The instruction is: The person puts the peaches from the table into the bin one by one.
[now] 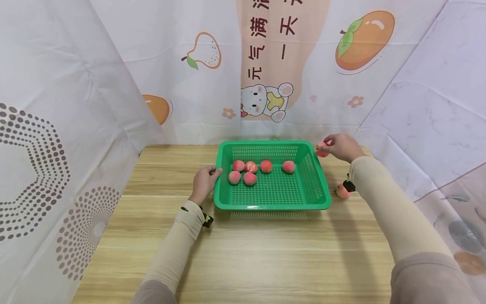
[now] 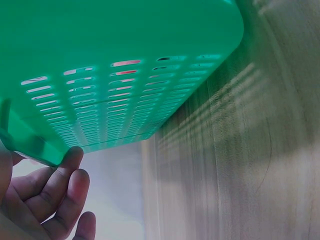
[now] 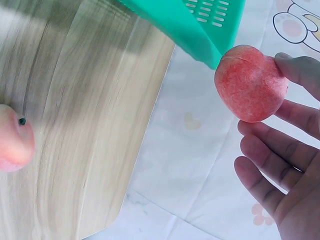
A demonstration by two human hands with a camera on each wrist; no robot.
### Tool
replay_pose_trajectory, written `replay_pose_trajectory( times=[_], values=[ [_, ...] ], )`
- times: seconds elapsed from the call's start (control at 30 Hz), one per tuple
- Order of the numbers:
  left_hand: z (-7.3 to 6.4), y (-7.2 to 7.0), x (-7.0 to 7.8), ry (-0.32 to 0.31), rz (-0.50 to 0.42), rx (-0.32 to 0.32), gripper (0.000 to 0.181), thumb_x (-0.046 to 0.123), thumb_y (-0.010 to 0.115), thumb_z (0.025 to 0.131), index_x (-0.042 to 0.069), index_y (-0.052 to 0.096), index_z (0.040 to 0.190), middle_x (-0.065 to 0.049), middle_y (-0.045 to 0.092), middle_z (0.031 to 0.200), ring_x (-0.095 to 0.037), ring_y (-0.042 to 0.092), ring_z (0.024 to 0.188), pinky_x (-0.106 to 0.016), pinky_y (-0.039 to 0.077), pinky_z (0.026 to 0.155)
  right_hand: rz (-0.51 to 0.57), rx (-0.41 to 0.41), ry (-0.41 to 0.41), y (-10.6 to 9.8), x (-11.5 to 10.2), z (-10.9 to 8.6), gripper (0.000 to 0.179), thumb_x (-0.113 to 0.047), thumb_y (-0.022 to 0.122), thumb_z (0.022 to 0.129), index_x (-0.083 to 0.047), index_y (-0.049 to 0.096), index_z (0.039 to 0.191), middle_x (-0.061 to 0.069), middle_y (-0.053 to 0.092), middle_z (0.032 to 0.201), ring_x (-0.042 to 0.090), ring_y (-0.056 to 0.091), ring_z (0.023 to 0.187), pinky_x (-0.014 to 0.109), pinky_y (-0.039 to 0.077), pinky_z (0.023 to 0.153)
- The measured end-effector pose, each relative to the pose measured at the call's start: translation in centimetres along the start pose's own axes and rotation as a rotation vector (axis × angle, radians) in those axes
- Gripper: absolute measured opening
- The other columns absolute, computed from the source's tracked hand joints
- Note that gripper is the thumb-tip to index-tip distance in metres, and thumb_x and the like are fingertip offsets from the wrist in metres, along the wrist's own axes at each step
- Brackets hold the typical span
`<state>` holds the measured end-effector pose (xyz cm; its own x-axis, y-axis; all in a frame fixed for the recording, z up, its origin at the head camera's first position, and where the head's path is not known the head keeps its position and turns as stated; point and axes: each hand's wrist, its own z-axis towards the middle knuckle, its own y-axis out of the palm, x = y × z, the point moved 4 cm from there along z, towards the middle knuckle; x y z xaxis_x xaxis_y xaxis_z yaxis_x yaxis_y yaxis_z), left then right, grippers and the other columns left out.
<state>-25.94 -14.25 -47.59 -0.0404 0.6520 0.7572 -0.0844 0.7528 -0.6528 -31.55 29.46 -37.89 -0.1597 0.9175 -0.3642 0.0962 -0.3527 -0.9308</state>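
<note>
A green plastic basket with slotted walls stands on the wooden table and holds several red-pink peaches, most of them grouped at its left side. My left hand grips the basket's left rim; in the left wrist view its fingers curl at the rim's edge. Just outside the basket's right rim, my right hand pinches a peach between thumb and fingers, above the table. Another peach lies on the table right of the basket, partly hidden by the right wrist's strap.
The wooden table reaches back to a white printed curtain close behind the basket. More pale cloth hangs along the right side, and a dotted cloth along the left.
</note>
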Motion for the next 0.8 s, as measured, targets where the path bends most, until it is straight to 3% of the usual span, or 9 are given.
replay_pose_trajectory(
  times=[0.8],
  values=[
    [0.1,-0.1,-0.1,-0.015,0.006,-0.001,0.035,0.034,0.059,0.097,0.007,0.07,0.116,-0.01,0.073,0.097,-0.024,0.065,0.084,-0.036,0.05,0.075,-0.001,-0.011,-0.016,1.1,-1.9,1.0,0.043,-0.04,0.062,0.094,-0.003,0.068,0.114,0.022,0.069,0.103,0.034,0.062,0.092,0.049,0.048,0.076]
  ],
)
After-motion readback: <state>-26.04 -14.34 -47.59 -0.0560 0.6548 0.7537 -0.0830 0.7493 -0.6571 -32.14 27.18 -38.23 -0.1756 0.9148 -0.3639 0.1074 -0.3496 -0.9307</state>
